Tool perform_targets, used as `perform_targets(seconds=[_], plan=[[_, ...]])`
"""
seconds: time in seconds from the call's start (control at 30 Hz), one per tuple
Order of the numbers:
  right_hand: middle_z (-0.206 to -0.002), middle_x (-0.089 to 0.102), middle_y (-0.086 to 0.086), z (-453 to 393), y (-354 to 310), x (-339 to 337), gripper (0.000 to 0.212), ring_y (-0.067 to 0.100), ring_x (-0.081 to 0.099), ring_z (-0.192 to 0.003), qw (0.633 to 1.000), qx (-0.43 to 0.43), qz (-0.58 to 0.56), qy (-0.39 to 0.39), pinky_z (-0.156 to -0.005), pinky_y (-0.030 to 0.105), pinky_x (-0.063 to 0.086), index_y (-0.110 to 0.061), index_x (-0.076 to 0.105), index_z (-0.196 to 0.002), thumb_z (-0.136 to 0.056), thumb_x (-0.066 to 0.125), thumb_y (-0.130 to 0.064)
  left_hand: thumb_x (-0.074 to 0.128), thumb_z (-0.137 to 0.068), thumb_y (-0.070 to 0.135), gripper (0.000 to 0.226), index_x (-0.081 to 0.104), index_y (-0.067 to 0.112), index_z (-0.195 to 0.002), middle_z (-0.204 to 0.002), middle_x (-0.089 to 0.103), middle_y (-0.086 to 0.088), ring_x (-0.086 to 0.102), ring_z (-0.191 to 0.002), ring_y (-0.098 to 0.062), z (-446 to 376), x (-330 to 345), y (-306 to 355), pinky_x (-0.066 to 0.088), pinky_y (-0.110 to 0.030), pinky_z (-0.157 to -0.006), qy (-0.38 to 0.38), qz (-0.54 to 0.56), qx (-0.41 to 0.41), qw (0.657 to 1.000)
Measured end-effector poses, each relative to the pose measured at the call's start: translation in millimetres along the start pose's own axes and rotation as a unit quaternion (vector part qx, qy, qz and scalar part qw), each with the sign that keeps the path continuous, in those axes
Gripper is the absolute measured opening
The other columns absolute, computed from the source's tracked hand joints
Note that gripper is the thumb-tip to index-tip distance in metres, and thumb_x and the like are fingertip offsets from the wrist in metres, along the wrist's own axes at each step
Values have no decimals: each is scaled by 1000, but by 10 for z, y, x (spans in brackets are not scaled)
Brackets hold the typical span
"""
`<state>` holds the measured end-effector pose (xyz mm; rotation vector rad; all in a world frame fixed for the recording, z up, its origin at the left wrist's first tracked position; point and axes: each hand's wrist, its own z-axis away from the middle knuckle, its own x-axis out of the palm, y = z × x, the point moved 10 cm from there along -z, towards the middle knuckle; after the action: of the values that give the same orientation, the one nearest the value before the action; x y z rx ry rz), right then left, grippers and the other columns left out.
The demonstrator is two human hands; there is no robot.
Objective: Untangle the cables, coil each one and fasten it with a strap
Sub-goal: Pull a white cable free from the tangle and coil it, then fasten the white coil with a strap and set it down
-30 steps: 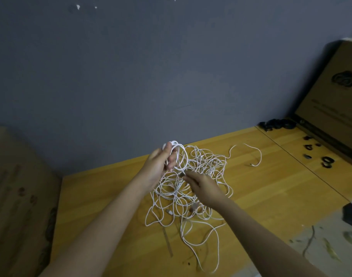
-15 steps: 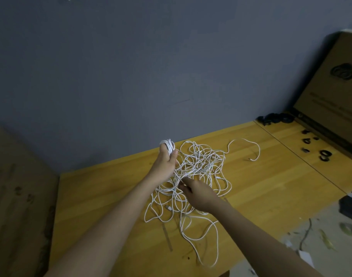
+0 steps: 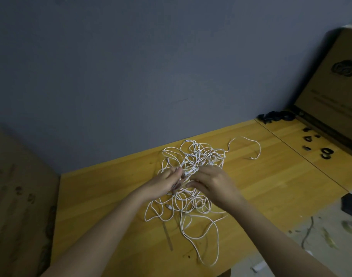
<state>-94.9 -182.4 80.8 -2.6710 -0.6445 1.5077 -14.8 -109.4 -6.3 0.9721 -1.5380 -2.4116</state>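
A tangle of thin white cables lies on the yellow wooden table, with loose loops trailing toward the near edge and one free end curving off to the right. My left hand pinches a bunch of strands at the middle of the tangle. My right hand sits right beside it, fingers curled into the same bunch of cable. Several small black straps lie scattered at the table's far right.
A dark pile of black straps sits at the back right by the grey wall. A cardboard box leans at the right, another cardboard sheet stands at the left. Debris lies on the floor at the lower right.
My left hand has come down from holding a raised coil to the middle of the tangle. My right hand has moved up to meet it.
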Motion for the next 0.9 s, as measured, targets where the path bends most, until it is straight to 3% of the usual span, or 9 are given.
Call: perform_targets(seconds=[0.1,0.17,0.23,0.3,0.37,0.47,0.63,0.77,0.9], plan=[[-76,57,-5,0,294,-64,14,3,50,-66,975,140,-167,40,-62,19,40,-9,69,-82,-82,71,-22,22,-90,68,54,59,29,-84,-64,55,10,51,-56,-6,125,154,259,43,-20,-65,-54,128,48,989],[-86,58,-4,49,395,67,6,5,51,-68,912,236,-333,34,-63,18,41,-14,66,-90,-86,66,-19,31,-95,58,41,61,33,-82,-57,41,10,36,-49,-6,216,242,442,40,-14,-56,-79,226,81,968],[-97,62,3,106,363,231,18,13,59,-72,838,296,-458,14,-64,25,48,-16,65,-103,-93,54,-25,37,-96,52,35,65,37,-80,-55,34,10,28,-46,-6,263,245,493,38,-13,-52,-58,289,93,951],[-94,68,12,147,243,331,37,23,66,-82,818,322,-477,-4,-77,35,53,-12,67,-100,-100,38,-34,41,-96,54,38,67,34,-77,-51,32,10,28,-44,-7,263,186,444,38,-16,-51,-1,320,80,944],[-86,70,9,195,132,379,54,24,67,-85,827,337,-450,1,-83,34,51,-11,66,-92,-102,25,-43,44,-91,57,44,64,29,-63,-47,34,11,32,-43,-6,231,86,353,38,-19,-49,77,306,51,948],[-95,64,1,245,48,414,51,20,58,-97,869,337,-360,27,-88,37,45,-17,62,-97,-101,21,-48,43,-94,54,55,56,23,-50,-48,40,6,37,-44,-9,182,-53,192,36,-21,-48,173,288,3,942],[-70,54,-13,313,166,435,25,1,52,-65,896,368,-236,79,-56,16,34,-26,53,-90,-102,32,-33,40,-97,52,53,58,17,-62,-50,48,5,45,-48,-10,101,-30,-44,37,-25,-52,258,262,-48,929],[-68,54,-12,372,510,529,25,4,51,-57,875,424,-223,75,-55,28,37,-20,55,-94,-103,33,-27,33,-99,49,32,55,26,-91,-64,50,6,48,-52,-2,-64,172,-12,39,-17,-51,231,230,-32,945],[-62,48,-10,463,750,655,30,0,43,-55,861,435,-264,2,-53,16,31,-18,50,-81,-104,32,-26,34,-97,53,36,46,21,-110,-91,55,6,55,-81,-10,-203,404,-4,39,-27,-70,148,97,-34,984]])
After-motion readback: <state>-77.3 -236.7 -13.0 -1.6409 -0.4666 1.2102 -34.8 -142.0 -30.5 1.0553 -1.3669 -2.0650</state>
